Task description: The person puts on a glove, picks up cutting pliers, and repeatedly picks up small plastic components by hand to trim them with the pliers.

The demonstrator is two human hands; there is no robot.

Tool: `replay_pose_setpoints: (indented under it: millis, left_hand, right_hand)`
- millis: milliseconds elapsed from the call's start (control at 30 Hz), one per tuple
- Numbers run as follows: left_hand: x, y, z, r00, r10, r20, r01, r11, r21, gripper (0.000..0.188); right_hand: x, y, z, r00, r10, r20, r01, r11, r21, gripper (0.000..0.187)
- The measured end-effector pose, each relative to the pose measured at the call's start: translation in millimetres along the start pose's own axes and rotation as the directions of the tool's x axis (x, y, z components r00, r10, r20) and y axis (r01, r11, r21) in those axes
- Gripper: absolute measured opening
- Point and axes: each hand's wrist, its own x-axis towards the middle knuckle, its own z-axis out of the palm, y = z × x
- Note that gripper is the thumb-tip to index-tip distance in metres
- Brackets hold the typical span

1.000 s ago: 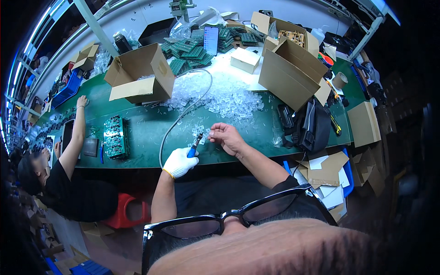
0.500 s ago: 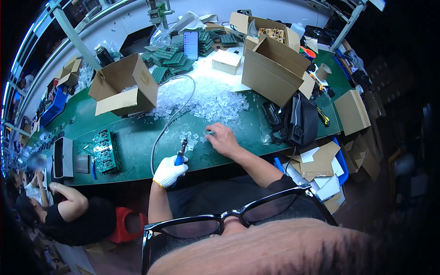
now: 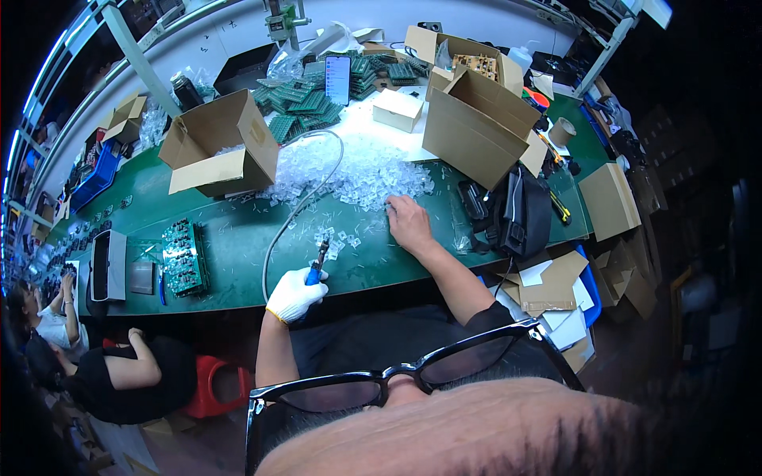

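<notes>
My left hand (image 3: 298,297), in a white glove, is closed around blue-handled nippers (image 3: 319,263). Their dark metal jaws point away from me, just above a few small clear plastic pieces (image 3: 340,241). A grey hose (image 3: 274,242) loops from the back of the bench down to the gloved hand. Farther off, my bare right hand (image 3: 410,225) is at the near right edge of a wide heap of clear plastic pieces (image 3: 357,168). Its fingers are bent together at the heap, and whatever lies between the fingertips is too small to make out.
Open cardboard boxes flank the heap, one left (image 3: 214,176) and one right (image 3: 470,131). Green circuit boards (image 3: 305,107) and a phone (image 3: 337,79) are behind it. Another board stack (image 3: 184,258) sits left. A black bag (image 3: 524,210) lies right. Seated co-workers are at lower left.
My right hand has moved away from the nippers, rightward and farther out to the heap's edge. My left hand stays nearly still with the nippers. A co-worker at left has lowered an arm.
</notes>
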Motion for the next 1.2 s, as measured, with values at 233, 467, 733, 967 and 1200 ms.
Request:
replay_pose_setpoints:
  millis: [233, 467, 733, 967, 1200]
  left_hand:
    - [-4, 0, -1, 1.0, 0.019, -0.015, -0.019, 1.0, 0.017, 0.041]
    - [-3, 1, -6, 0.999, 0.01, 0.052, -0.014, 0.997, 0.073, 0.046]
    - [-4, -2, -7, 0.996, 0.036, 0.078, -0.046, 0.99, 0.132, 0.048]
    - [-6, 2, -6, 0.997, 0.017, 0.07, -0.027, 0.991, 0.131, 0.053]
    - [-6, 6, -3, 0.998, 0.053, 0.022, -0.057, 0.967, 0.247, 0.048]
  right_hand:
    - [0, -5, 11, 0.892, 0.26, 0.369, -0.449, 0.431, 0.783, 0.015]
    - [-20, -35, 27, 0.776, 0.117, 0.62, -0.619, -0.049, 0.784, 0.016]
    - [-25, -68, 38, 0.708, 0.061, 0.704, -0.696, -0.11, 0.71, 0.017]
    - [-25, -70, 36, 0.708, 0.058, 0.703, -0.705, 0.015, 0.709, 0.012]
    - [-24, -67, 34, 0.705, 0.063, 0.706, -0.707, 0.135, 0.694, 0.011]
